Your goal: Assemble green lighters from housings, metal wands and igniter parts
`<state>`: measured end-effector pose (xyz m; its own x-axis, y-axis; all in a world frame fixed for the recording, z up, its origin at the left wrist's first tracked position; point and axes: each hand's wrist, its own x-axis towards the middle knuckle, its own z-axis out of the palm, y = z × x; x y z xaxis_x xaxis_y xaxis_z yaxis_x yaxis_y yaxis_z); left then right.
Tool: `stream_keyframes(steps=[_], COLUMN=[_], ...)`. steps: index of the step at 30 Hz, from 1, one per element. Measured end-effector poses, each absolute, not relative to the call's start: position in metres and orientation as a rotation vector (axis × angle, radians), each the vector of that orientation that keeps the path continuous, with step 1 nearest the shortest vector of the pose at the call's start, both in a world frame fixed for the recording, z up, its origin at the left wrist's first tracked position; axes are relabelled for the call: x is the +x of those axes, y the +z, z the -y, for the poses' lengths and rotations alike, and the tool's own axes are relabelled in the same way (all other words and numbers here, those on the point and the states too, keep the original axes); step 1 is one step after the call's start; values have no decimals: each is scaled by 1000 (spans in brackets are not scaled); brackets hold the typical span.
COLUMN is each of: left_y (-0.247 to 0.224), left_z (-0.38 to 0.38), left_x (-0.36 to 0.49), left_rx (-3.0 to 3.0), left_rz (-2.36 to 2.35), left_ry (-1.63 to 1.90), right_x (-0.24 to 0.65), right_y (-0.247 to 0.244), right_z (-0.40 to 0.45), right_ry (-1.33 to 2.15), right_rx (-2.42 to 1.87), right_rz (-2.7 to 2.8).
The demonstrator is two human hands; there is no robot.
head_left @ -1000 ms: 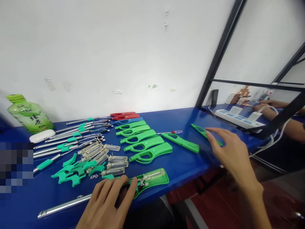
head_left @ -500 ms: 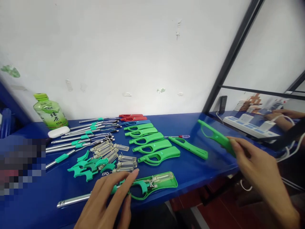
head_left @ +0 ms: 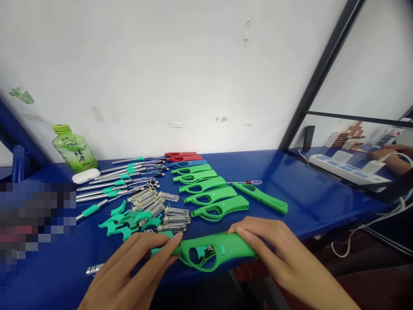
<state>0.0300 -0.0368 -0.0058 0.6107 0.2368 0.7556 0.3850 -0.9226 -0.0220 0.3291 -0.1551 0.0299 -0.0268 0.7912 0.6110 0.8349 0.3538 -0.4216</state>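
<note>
L hand – fingers drawn in narrow round the nozzle end of a green casing. R hand grips its wide end, thumb on the upper face, other fingers at the far edge. So casing sits btwn the two hands, near edge of blue table. Teal trigger shows thru its loop, btwn both sets of fingertips. Metal tube tip pokes out left of L hand.

Just beyond L fingertips: clear capsules, w/ teal pieces heaped to their left. Farther past L fingers, wired rods, then white case & bottle. Out past R fingertips: row of green bodies, then a blue one & red ones. Lone green shell – right of that row, beyond R knuckles, screwdriver just behind. Power strip well off to right of R fingers.
</note>
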Motion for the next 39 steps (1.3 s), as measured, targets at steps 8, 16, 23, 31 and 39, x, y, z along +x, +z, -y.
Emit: stream_keyframes(steps=[8, 16, 23, 31, 39], left_y=[-15, 0, 5, -9, -10], left_z=[25, 29, 32, 32, 32], left_x=[24, 38, 47, 38, 35], left_rx=[-2673, -2693, -2731, -2674, -2645], left_rz=[630, 670, 623, 676, 649], left_ry=[-1104, -1203, -1253, -1291, -1338], right_x=[331, 329, 330, 331, 333], right_y=[28, 26, 25, 30, 29], right_z=[151, 145, 137, 144, 147], right_ry=[16, -24, 236, 612, 795], right_rx=[-1476, -1411, -1414, -1421, -1382], right_rz=[1888, 1852, 1672, 1491, 1444])
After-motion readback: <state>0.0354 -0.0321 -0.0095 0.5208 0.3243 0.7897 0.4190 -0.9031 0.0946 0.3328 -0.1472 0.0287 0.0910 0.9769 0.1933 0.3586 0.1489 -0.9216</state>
